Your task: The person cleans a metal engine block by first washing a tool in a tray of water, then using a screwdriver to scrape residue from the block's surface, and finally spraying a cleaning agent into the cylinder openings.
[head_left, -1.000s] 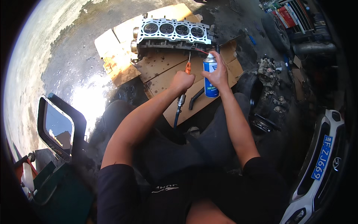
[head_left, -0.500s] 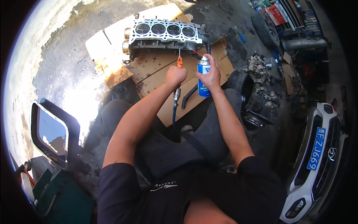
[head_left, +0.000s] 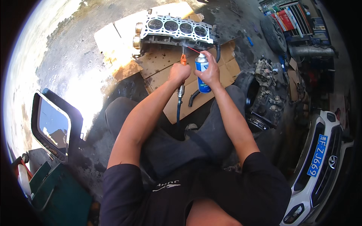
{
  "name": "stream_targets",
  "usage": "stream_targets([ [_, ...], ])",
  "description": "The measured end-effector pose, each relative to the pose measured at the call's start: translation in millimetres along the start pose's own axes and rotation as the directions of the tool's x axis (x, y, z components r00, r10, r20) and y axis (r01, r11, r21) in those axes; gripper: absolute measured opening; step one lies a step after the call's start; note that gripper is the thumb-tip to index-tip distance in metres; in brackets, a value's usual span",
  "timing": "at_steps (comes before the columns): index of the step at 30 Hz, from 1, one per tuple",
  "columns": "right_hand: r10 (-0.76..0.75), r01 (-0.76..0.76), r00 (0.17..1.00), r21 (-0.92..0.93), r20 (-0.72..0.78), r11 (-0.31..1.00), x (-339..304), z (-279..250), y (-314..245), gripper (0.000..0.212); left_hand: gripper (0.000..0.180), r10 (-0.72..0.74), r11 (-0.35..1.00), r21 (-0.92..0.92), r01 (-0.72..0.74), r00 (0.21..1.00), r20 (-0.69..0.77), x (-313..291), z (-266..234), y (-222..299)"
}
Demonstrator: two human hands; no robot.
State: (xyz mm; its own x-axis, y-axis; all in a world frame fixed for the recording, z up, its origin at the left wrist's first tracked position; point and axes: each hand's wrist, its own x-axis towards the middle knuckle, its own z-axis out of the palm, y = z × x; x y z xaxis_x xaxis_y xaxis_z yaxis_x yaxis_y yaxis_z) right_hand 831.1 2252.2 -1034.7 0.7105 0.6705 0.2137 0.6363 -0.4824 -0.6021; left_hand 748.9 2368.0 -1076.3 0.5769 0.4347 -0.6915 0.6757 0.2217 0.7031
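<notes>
A metal cylinder head (head_left: 178,33) with four round combustion chambers facing up lies in front of me on cardboard. My left hand (head_left: 180,72) is closed around an orange air blow gun (head_left: 183,59), its thin nozzle pointing at the near side of the cylinder head. A dark hose (head_left: 178,110) runs from the gun down between my legs. My right hand (head_left: 211,72) grips a blue and white spray can (head_left: 204,86), held upright with a finger at its top. The can's red straw (head_left: 194,49) points left toward the nozzle tip, where a faint mist shows.
Flattened, oil-stained cardboard (head_left: 158,77) covers the floor ahead. A bent black hose (head_left: 193,97) lies on it. Greasy engine parts (head_left: 267,75) and a tire (head_left: 273,35) are to the right, with a white car bumper (head_left: 298,188) lower right. A framed mirror-like panel (head_left: 52,122) stands left.
The spray can has moved left, closer to the blow gun, and tilted slightly. Its straw tip now meets the area by the nozzle. The whole view has shifted a little.
</notes>
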Motion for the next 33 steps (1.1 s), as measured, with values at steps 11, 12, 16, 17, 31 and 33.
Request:
stream_targets([
  [11, -0.063, 0.064, 0.997, -0.024, 0.041, 0.998, 6, 7, -15, 0.074, 0.036, 0.016, 0.996, -0.087, -0.018, 0.999, -0.03, 10, -6, -5],
  [12, -0.004, 0.004, 1.0, -0.015, -0.002, 1.0, 8, 7, -18, 0.074, 0.036, 0.004, 0.995, -0.097, -0.01, 0.998, -0.059, 13, -8, -6],
  [16, -0.079, 0.08, 0.996, -0.036, 0.035, 0.996, 14, 10, -19, 0.074, 0.034, -0.02, 0.991, -0.135, 0.009, 0.997, -0.081, 12, -12, -2],
  [17, -0.04, 0.041, 0.999, -0.031, 0.026, 0.999, 15, 10, -22, 0.074, 0.034, -0.023, 0.989, -0.148, 0.013, 0.997, -0.067, 10, -13, -1],
  [31, -0.081, 0.083, 0.995, -0.045, 0.061, 0.996, 24, 16, -42, 0.073, 0.03, -0.054, 0.974, -0.223, 0.03, 0.993, -0.1, 7, -32, -5],
  [33, -0.143, 0.146, 0.989, -0.068, 0.036, 0.987, 27, 17, -36, 0.073, 0.031, -0.012, 0.984, -0.176, -0.004, 0.996, -0.088, 3, -26, -2],
])
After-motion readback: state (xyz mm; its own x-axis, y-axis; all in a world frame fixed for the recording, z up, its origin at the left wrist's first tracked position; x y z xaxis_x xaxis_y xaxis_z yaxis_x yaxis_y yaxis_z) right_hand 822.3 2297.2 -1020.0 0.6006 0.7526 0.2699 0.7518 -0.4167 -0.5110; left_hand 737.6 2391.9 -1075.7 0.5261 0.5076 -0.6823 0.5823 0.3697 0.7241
